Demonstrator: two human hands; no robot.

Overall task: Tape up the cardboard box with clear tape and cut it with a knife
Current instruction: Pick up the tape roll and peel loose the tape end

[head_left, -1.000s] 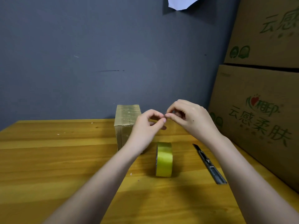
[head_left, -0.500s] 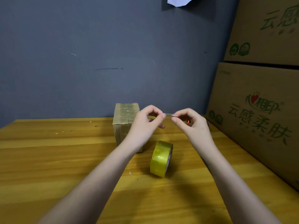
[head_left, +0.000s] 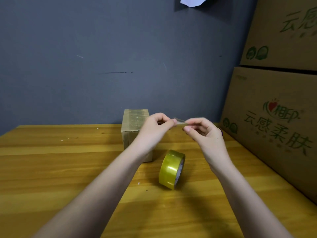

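Both hands raised above the worktop (head_left: 51, 165) — left hand (head_left: 155, 128) and right hand (head_left: 205, 134) each pinching a small clear tape strip (head_left: 180, 121) in the fingers; roll (head_left: 171, 169) on edge below, box (head_left: 133, 127) behind.

Soft, even light; wide-angle bending at edges, slight blur throughout.

I see a table (head_left: 51, 169) of yellow-brown wood, smooth with a soft sheen. The tape roll (head_left: 171, 169) is glossy yellowish plastic. The small cardboard box (head_left: 132, 127) looks matt brown, with shiny tape over its top. The stacked cartons (head_left: 274, 117) are matt printed cardboard; the wall (head_left: 103, 48) is matt grey.
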